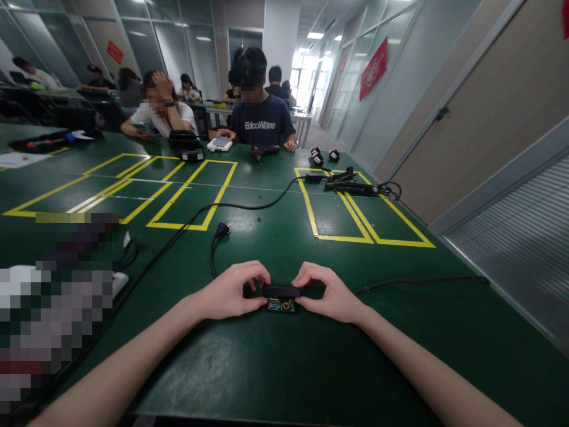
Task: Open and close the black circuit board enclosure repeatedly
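Near the front middle of the green table lies a small open black case with a circuit board (281,305) showing inside it. My left hand (237,289) pinches the left end of the black cover (282,292), thumb below and fingers above. At the cover's right end, my right hand (326,292) pinches it in the same way. The cover is tilted up along the far side of the board. A black cable with a plug (223,230) lies beyond my left hand, and another black cable (418,280) runs off to the right.
Yellow tape rectangles mark the green table (249,367). A power drill (262,152), black blocks (316,156) and black tripod-like gear (351,186) lie at the back. A long cable (249,207) crosses the middle. People sit across the table. Blurred items lie at the left.
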{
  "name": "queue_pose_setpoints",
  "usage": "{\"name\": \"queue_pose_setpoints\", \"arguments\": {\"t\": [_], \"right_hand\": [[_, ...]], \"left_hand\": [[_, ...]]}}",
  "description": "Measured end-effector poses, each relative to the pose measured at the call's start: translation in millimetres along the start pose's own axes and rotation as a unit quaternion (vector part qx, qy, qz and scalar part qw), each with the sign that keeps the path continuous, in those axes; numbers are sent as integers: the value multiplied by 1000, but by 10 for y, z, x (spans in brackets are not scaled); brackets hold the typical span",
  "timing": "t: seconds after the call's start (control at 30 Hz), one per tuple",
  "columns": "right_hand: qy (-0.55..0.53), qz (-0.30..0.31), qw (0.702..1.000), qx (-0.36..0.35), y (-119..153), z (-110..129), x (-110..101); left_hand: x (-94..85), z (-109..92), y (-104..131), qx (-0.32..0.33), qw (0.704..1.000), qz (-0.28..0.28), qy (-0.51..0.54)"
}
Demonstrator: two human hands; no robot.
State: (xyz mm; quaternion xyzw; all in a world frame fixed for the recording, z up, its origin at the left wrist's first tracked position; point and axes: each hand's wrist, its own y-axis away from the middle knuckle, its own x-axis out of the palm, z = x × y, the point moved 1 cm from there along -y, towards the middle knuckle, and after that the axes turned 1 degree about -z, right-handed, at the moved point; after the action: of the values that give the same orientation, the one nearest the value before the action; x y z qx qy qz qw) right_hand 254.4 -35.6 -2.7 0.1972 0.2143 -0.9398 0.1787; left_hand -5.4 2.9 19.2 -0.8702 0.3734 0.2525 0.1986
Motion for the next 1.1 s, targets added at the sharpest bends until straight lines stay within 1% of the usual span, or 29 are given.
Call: {"name": "queue_pose_setpoints", "arguments": {"t": [0.07, 0.13, 0.23, 0.3, 0.47, 0.6, 0.73, 0.97, 1.1], "right_hand": [[27, 27, 999, -35, 1, 26, -16], [44, 47, 997, -50, 2, 39, -21], [77, 71, 993, -54, 7, 33, -5], [111, 81, 988, -64, 12, 20, 12], [198, 69, 975, -72, 12, 11, 49], [250, 66, 963, -69, -6, 36, 87], [284, 74, 953, -72, -25, 44, 109], [341, 95, 930, -102, -31, 31, 114], [369, 101, 918, -108, -25, 56, 121]], "left_hand": [[12, -6, 4, 19, 999, 24, -23], [36, -3, 7, 18, 997, 40, -60], [78, 11, 12, 10, 993, 35, -111], [95, 19, 14, 12, 992, 25, -125], [113, 16, -5, 28, 988, 4, -155], [175, 17, -49, 51, 977, 6, -205], [225, 25, -72, 52, 966, 11, -253], [195, -28, -60, 60, 962, 15, -265], [185, -53, -64, 57, 963, 21, -264]]}}
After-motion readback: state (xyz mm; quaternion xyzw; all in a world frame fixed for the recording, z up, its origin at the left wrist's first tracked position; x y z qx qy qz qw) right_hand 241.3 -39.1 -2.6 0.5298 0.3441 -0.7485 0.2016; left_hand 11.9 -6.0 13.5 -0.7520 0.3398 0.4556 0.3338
